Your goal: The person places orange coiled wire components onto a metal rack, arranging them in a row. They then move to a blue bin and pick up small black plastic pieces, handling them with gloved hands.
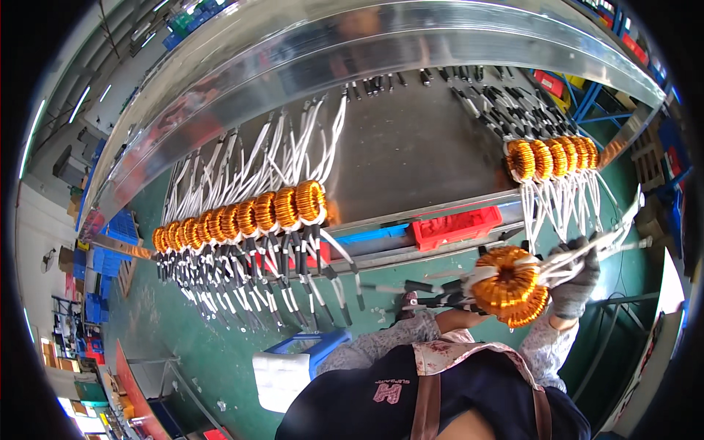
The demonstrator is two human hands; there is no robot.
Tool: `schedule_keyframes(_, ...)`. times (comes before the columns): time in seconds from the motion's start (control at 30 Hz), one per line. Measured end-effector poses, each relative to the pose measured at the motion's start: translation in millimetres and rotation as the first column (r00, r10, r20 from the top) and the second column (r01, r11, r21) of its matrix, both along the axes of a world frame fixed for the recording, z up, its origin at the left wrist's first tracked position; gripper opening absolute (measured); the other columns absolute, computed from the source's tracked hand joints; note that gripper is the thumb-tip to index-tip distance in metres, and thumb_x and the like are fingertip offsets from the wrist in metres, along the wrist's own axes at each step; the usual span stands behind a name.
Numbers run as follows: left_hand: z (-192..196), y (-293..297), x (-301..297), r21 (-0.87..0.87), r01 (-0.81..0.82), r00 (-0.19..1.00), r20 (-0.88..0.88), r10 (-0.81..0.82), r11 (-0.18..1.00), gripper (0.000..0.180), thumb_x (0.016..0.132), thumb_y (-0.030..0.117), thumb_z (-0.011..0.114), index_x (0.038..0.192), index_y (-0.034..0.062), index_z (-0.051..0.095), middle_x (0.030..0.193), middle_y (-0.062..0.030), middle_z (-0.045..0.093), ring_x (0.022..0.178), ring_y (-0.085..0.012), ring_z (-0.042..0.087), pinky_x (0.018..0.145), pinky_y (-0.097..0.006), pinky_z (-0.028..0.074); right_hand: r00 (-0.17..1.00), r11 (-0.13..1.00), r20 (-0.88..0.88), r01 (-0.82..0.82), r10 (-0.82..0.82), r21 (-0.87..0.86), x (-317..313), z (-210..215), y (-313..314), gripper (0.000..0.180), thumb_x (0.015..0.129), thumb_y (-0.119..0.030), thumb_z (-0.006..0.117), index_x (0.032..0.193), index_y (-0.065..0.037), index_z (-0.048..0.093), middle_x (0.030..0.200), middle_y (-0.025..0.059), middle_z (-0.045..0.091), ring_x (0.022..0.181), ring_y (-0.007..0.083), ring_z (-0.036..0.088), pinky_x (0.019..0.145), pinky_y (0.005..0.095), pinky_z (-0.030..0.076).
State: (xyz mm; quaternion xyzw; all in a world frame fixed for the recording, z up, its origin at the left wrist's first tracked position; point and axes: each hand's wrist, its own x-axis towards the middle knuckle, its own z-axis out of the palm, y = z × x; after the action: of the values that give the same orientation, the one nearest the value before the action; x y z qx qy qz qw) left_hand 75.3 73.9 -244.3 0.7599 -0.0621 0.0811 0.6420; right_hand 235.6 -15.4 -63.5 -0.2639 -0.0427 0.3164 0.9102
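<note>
Two copper-wound toroidal coils (507, 282) are in front of my body, one partly behind the other. My right hand (576, 287), in a grey glove, is closed around their bundle of white leads (616, 236), whose ends fan out to the right. Dark-sleeved leads (433, 295) stick out from the coils' left side. My left forearm (456, 320) comes up to the coils from below; the coils and leads hide most of that hand, so its fingers cannot be read.
A metal bench (411, 139) carries a long row of coils (242, 218) on the left and a shorter row (554, 157) on the right, leads hanging over its edge. A red bin (458, 227) sits under the edge. A blue stool (323, 346) stands left; a shiny metal beam (381, 44) spans the bench.
</note>
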Motion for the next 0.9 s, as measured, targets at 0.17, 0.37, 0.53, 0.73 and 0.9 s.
schedule_keyframes(0.17,62.3,15.0,3.3,0.093,-0.138,0.981,0.151,0.123,0.986,0.029,0.089,0.019,0.057,0.114,0.0066,0.052,0.099,-0.0019,0.057,0.091,-0.0103,0.053,0.078,-0.025,0.045,0.982,0.98,-0.063,0.18,-0.176,0.082,24.8,-44.1,-71.3,0.023,0.092,-0.029,0.054,0.09,-0.007,0.057,0.073,0.0034,0.055,0.07,0.0153,0.053,0.068,0.0308,0.048)
schedule_keyframes(0.37,135.1,72.3,49.6,-0.487,-0.224,0.963,0.025,0.269,0.844,0.056,0.083,0.016,0.065,0.129,0.0064,0.035,0.116,-0.0006,0.05,0.098,-0.0098,0.049,0.081,-0.025,0.043,0.969,0.965,-0.063,0.244,-0.238,0.094,-9.3,-49.7,-27.8,0.035,0.094,-0.031,0.05,0.114,-0.004,0.05,0.112,0.0171,0.058,0.104,0.0281,0.056,0.094,0.0391,0.045)
schedule_keyframes(0.53,116.1,175.5,111.6,-0.829,0.003,0.978,0.12,0.172,0.559,0.058,0.08,0.007,0.063,0.133,0.0015,0.039,0.127,-0.0049,0.048,0.114,-0.0179,0.047,0.099,-0.034,0.037,0.936,0.986,0.312,0.167,-0.165,0.02,-18.1,-77.6,48.0,0.053,0.093,-0.039,0.047,0.131,-0.003,0.038,0.129,0.0186,0.047,0.119,0.0264,0.046,0.103,0.0374,0.036)
schedule_keyframes(0.73,92.4,249.2,181.8,-0.867,-0.292,0.944,-0.194,0.266,0.405,0.038,0.089,0.033,0.053,0.103,-0.0021,0.06,0.101,-0.012,0.064,0.094,-0.0239,0.06,0.086,-0.038,0.046,0.806,0.868,0.59,0.263,0.042,-0.42,-17.8,-103.7,92.5,0.068,0.089,-0.047,0.052,0.136,-0.001,0.034,0.131,0.0152,0.047,0.121,0.0234,0.044,0.103,0.0333,0.032)
schedule_keyframes(0.9,62.2,267.0,211.2,-0.843,-0.375,0.926,-0.326,0.19,0.384,0.037,0.087,0.038,0.055,0.098,0.0039,0.062,0.098,-0.0101,0.065,0.092,-0.0245,0.061,0.083,-0.038,0.047,0.931,0.958,0.312,-0.107,0.19,-0.265,-30.8,-172.5,65.9,0.064,0.085,-0.046,0.058,0.129,-0.002,0.043,0.113,0.0088,0.057,0.104,0.021,0.055,0.091,0.0356,0.045)
